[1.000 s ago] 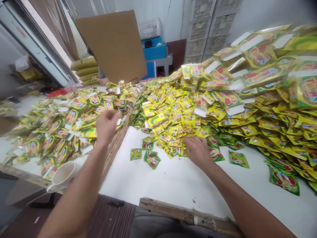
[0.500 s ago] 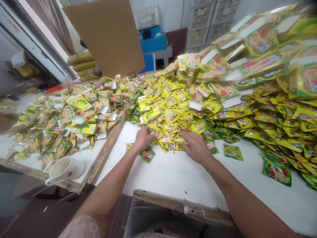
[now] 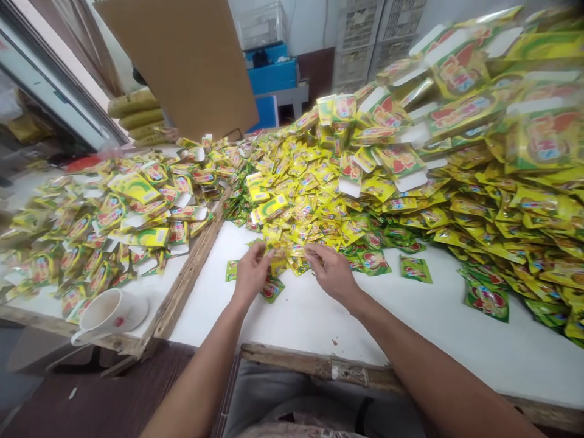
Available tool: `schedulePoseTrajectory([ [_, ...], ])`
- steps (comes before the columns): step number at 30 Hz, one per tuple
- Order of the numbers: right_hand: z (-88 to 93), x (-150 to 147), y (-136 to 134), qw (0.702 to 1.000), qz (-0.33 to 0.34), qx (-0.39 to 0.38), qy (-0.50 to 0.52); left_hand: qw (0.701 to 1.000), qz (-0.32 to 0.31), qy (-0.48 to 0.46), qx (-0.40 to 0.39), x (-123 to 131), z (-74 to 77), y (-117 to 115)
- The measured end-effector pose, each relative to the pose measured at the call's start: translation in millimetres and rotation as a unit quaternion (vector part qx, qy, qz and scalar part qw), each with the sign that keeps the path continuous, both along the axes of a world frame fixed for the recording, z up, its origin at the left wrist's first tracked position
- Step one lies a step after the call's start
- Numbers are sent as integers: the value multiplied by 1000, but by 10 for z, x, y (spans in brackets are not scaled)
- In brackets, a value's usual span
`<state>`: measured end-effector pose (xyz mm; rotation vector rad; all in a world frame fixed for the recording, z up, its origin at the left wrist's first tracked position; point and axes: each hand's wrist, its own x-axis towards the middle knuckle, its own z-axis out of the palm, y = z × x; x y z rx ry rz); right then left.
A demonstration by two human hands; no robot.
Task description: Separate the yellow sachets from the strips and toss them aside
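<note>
My left hand [image 3: 252,272] is closed, with a blurred yellow sachet [image 3: 279,261] at its thumb and fingertips. Across from it, my right hand [image 3: 332,271] has its fingers drawn together at the near edge of a heap of yellow sachets [image 3: 314,207]; what they pinch, if anything, is hidden. Beneath the left hand, a green sachet [image 3: 272,288] with red fruit printed on it lies on the white tabletop [image 3: 301,322]. More green sachets [image 3: 375,261] lie just beyond the right wrist.
Printed small boxes [image 3: 396,161] rest on the heap at right, and many more boxes [image 3: 114,210] cover the left table. A wooden strip [image 3: 191,274] divides the two tabletops. A white mug [image 3: 109,313] stands near the left edge. A large cardboard sheet [image 3: 182,67] leans behind.
Both hands have drawn back slightly from the heap and come closer together. A yellow sachet now shows at the left fingertips. The view has shifted slightly.
</note>
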<state>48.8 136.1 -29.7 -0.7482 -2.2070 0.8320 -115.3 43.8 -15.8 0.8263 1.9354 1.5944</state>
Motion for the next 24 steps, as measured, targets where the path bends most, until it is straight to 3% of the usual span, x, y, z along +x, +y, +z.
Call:
schedulePoseTrajectory([
  [2,-5,-26,-50,1000,18,13,-7,998,18,30,49,-84,38,-42],
  [5,-32,-111,-172,991,116,60,-21,996,35,-29,80,-212,111,-174],
  [11,-146,-301,-373,940,253,196,-113,980,70,-181,54,-264,102,-454],
  [14,-164,-305,-372,932,256,198,-162,970,88,-223,24,-220,50,-499],
  [16,-123,-266,-334,964,203,107,-136,969,100,-227,25,-189,28,-501],
  [18,-49,-214,-284,983,154,-44,-84,969,99,-225,33,-149,11,-487],
  [21,51,-172,-224,953,127,-275,-14,971,53,-229,39,-37,-20,-442],
  [24,59,-179,-201,919,96,-382,27,965,-24,-258,51,142,-49,-377],
])
